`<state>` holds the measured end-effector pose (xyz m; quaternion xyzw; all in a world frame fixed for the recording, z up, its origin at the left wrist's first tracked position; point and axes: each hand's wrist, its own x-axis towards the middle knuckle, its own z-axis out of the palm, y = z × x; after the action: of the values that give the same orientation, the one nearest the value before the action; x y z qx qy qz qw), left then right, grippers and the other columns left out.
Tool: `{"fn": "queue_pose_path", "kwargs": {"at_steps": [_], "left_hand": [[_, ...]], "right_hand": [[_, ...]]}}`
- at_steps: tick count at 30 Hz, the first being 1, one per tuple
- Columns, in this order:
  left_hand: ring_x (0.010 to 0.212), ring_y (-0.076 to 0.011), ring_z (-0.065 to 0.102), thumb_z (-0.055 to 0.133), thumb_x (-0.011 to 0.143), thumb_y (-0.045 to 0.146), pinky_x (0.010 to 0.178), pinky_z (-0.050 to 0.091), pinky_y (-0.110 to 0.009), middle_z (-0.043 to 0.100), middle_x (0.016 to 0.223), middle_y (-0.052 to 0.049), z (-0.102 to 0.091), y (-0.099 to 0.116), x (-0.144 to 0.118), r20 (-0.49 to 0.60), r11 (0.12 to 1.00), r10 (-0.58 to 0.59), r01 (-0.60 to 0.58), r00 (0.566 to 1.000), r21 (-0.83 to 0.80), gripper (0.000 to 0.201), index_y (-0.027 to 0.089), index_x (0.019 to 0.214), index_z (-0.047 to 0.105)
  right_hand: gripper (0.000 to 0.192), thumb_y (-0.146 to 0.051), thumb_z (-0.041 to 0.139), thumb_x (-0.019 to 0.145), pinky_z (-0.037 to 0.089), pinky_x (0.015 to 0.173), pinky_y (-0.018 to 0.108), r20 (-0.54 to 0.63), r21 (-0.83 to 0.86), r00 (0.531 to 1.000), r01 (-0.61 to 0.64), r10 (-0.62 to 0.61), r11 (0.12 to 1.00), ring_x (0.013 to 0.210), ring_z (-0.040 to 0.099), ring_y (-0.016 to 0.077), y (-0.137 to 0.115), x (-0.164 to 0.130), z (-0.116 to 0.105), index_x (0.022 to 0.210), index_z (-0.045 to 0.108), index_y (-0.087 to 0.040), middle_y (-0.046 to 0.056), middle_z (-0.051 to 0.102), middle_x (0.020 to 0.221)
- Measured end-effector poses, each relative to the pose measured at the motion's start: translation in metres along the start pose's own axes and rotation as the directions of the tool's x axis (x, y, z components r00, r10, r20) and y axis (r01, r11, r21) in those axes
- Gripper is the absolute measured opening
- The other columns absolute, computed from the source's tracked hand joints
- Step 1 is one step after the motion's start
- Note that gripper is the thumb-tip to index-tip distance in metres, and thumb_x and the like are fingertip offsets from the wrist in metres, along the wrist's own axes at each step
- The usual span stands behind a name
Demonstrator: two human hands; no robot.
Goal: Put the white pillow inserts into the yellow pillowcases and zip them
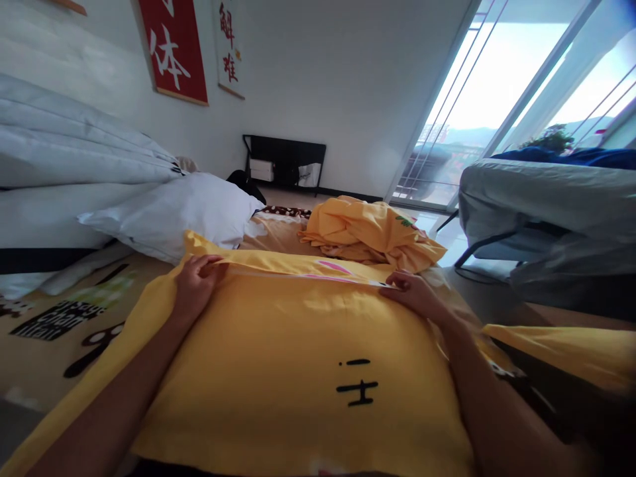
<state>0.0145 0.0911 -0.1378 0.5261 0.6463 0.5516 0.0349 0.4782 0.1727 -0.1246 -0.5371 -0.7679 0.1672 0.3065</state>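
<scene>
A yellow pillowcase (278,344) with black "Hi" lettering lies in front of me, filled out as if a pillow is inside. Across its far end runs a folded edge with white and pink print showing. My left hand (197,281) grips this edge near the left corner, fingers closed on the fabric. Near the right corner, my right hand (410,291) pinches the same edge between thumb and fingers. Both forearms reach along the sides of the pillowcase. Whatever fills the case is hidden.
A white pillow (183,212) and stacked white bedding (74,159) lie at the left. Beyond the pillowcase sits a crumpled orange-yellow cloth (370,228) on the patterned bed sheet (44,358). A plastic-covered piece of furniture (546,199) stands at right, with yellow fabric (576,348) nearer me.
</scene>
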Motion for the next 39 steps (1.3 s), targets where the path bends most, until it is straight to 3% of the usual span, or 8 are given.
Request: {"fn": "queue_pose_path", "kwargs": {"at_steps": [8, 14, 18, 22, 27, 29, 33, 39], "left_hand": [[0.093, -0.0240, 0.059, 0.060, 0.069, 0.053, 0.094, 0.043, -0.040, 0.066, 0.092, -0.005, -0.002, 0.010, -0.004, 0.038, 0.999, -0.051, 0.050, 0.998, 0.021, 0.039, 0.019, 0.085, 0.068], [0.097, -0.0271, 0.059, 0.062, 0.069, 0.049, 0.095, 0.042, -0.044, 0.067, 0.096, -0.005, -0.005, 0.007, -0.006, 0.029, 0.994, -0.105, 0.105, 0.994, -0.001, 0.033, 0.022, 0.088, 0.068], [0.101, -0.0276, 0.059, 0.062, 0.069, 0.049, 0.098, 0.042, -0.045, 0.066, 0.103, -0.006, -0.006, 0.008, -0.008, 0.026, 0.992, -0.127, 0.128, 0.992, -0.017, 0.035, 0.022, 0.090, 0.068], [0.103, -0.0284, 0.058, 0.062, 0.067, 0.048, 0.101, 0.041, -0.047, 0.066, 0.103, -0.007, -0.005, 0.010, -0.009, 0.020, 0.994, -0.108, 0.109, 0.994, -0.009, 0.034, 0.021, 0.088, 0.068], [0.097, -0.0276, 0.059, 0.054, 0.069, 0.039, 0.097, 0.042, -0.047, 0.067, 0.091, -0.007, -0.007, 0.011, -0.009, 0.038, 0.996, 0.085, -0.086, 0.996, 0.017, 0.022, 0.022, 0.077, 0.065], [0.094, -0.0273, 0.058, 0.049, 0.069, 0.036, 0.095, 0.042, -0.048, 0.067, 0.087, -0.006, -0.008, 0.012, -0.009, 0.055, 0.993, 0.111, -0.113, 0.992, 0.040, 0.021, 0.023, 0.075, 0.064], [0.091, -0.0275, 0.057, 0.048, 0.070, 0.038, 0.092, 0.044, -0.047, 0.066, 0.083, -0.006, -0.006, 0.011, -0.010, 0.030, 0.995, 0.065, -0.067, 0.997, 0.072, 0.022, 0.023, 0.075, 0.063], [0.096, -0.0278, 0.058, 0.060, 0.066, 0.055, 0.098, 0.042, -0.046, 0.068, 0.091, -0.006, -0.003, 0.011, -0.008, 0.037, 0.998, -0.044, 0.042, 0.998, 0.052, 0.036, 0.022, 0.080, 0.065]], "right_hand": [[0.059, -0.071, 0.040, 0.081, 0.042, 0.062, 0.028, -0.174, 0.106, 0.983, -0.035, 0.053, 0.994, 0.068, 0.055, 0.0166, 0.026, -0.022, 0.008, 0.075, 0.064, -0.017, 0.005, 0.063, 0.072], [0.053, -0.067, 0.046, 0.082, 0.044, 0.070, 0.030, -0.299, 0.118, 0.954, 0.005, 0.031, 0.993, 0.076, 0.058, 0.0181, 0.025, -0.030, 0.000, 0.076, 0.068, -0.019, 0.006, 0.065, 0.079], [0.042, -0.061, 0.061, 0.075, 0.048, 0.078, 0.032, -0.258, 0.143, 0.965, 0.095, -0.056, 0.985, 0.086, 0.061, 0.0195, 0.019, -0.034, -0.003, 0.083, 0.072, -0.022, 0.006, 0.069, 0.094], [0.029, -0.051, 0.067, 0.075, 0.048, 0.077, 0.033, -0.286, 0.103, 0.954, 0.125, -0.091, 0.987, 0.081, 0.061, 0.0182, 0.014, -0.036, 0.003, 0.079, 0.073, -0.023, 0.005, 0.069, 0.088], [0.031, -0.052, 0.064, 0.077, 0.044, 0.069, 0.030, -0.298, 0.191, 0.954, 0.085, -0.024, 0.978, 0.072, 0.054, 0.0160, 0.010, -0.039, 0.006, 0.071, 0.069, -0.022, 0.003, 0.063, 0.076], [0.036, -0.055, 0.063, 0.076, 0.040, 0.063, 0.029, -0.280, 0.240, 0.960, 0.061, 0.009, 0.969, 0.068, 0.051, 0.0148, 0.009, -0.041, 0.005, 0.068, 0.067, -0.021, 0.002, 0.059, 0.072], [0.041, -0.059, 0.063, 0.075, 0.034, 0.055, 0.027, -0.278, 0.268, 0.959, 0.027, 0.050, 0.963, 0.062, 0.044, 0.0126, 0.008, -0.041, 0.006, 0.063, 0.063, -0.019, 0.001, 0.052, 0.065], [0.043, -0.063, 0.063, 0.071, 0.035, 0.054, 0.027, -0.322, 0.275, 0.938, -0.034, 0.125, 0.961, 0.061, 0.044, 0.0137, 0.009, -0.041, 0.008, 0.067, 0.066, -0.019, 0.002, 0.054, 0.064]]}}
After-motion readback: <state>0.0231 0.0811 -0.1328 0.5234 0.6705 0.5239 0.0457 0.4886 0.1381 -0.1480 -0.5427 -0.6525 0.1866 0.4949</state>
